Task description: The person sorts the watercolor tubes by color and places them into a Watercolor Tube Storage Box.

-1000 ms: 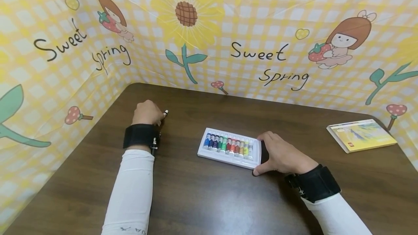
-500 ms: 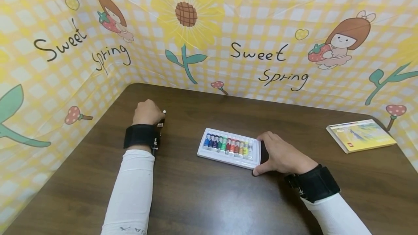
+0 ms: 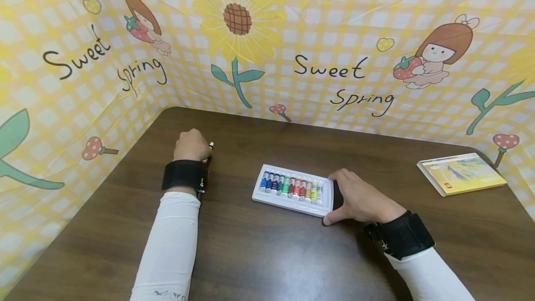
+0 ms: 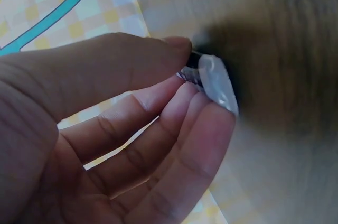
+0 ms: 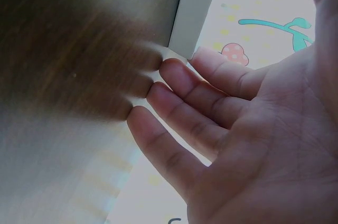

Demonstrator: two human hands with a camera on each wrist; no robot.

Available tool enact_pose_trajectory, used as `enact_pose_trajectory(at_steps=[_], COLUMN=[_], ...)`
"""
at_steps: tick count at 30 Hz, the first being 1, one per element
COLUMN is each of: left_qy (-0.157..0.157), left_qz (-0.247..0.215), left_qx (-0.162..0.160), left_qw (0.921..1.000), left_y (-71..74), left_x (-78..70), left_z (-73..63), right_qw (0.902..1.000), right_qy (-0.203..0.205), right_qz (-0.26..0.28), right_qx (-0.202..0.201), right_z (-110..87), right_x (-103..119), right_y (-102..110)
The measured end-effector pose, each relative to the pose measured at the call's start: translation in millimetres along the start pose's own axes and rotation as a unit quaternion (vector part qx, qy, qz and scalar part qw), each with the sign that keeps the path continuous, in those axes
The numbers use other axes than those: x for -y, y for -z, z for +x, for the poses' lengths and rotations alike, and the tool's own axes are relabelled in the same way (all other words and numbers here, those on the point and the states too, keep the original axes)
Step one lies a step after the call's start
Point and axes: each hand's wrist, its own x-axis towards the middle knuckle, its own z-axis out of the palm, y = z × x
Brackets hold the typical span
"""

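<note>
In the head view my left hand (image 3: pixel 191 145) is low over the far left of the table. Its thumb and fingertips pinch a small dark paint tube (image 4: pixel 215 78) with a flat whitish end; most of the tube is hidden by the fingers. My right hand (image 3: pixel 361 195) holds the right end of a white tray (image 3: pixel 288 204), the thumb at the near corner and the index finger at the far one. The other right fingers touch the tabletop in the right wrist view. Several paint tubes (image 3: pixel 291 186), running from blue to yellow and white, lie side by side in the tray.
A yellow box (image 3: pixel 464 174) lies at the right rear of the brown table (image 3: pixel 259 254). A yellow checked cloth (image 3: pixel 326 27) with printed flowers stands as a wall along the back and left edges.
The left hand has shifted slightly to the right, and the tube's visible end has turned a little in its fingers. The right hand and the tray have stayed in place.
</note>
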Motion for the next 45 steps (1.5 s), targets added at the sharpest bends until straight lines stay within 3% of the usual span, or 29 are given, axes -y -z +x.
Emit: enact_pose_trajectory(at_steps=[2,5,12,18,21,25,27,34,38,45], left_qy=[-0.002,-0.003,0.005,-0.007,-0.012,-0.047,-0.071,-0.131,-0.16,-0.217], left_qz=[-0.001,0.002,0.003,0.0,0.0,0.018,0.021,0.001,-0.011,-0.041], left_qx=[0.001,0.001,-0.007,-0.008,-0.001,-0.019,-0.016,0.011,0.027,0.1], left_qw=[1.0,1.0,1.0,0.9999,0.9999,0.9986,0.9971,0.9913,0.9868,0.9703], left_y=[7.3,11.1,9.6,9.9,7.0,-16.2,-20.6,-13.6,-21.4,-38.8], left_x=[-9.3,-14.0,-15.2,-18.9,-21.8,-19.9,-29.8,-87.0,-109.1,-150.9], left_z=[-13.9,-21.9,-21.9,-23.7,-18.5,6.6,5.6,-43.5,-60.8,-94.4], right_qw=[1.0,1.0,1.0,1.0,1.0,1.0,1.0,0.9999,0.9999,0.9999], right_qy=[-0.001,0.002,0.009,0.008,0.004,0.004,0.007,0.01,0.011,0.012], right_qz=[0.001,0.001,0.002,0.0,0.0,-0.001,-0.003,-0.004,-0.003,0.0], right_qx=[0.001,0.0,-0.001,-0.001,-0.001,-0.002,-0.003,-0.001,-0.001,0.002], right_z=[-0.1,-0.3,-0.5,-0.6,-0.3,0.1,0.4,-0.3,0.0,0.3], right_x=[0.3,0.8,2.3,2.2,1.8,1.3,0.9,1.2,0.5,-1.1], right_y=[0.1,0.6,1.7,1.7,0.8,0.5,0.7,1.1,0.2,0.5])
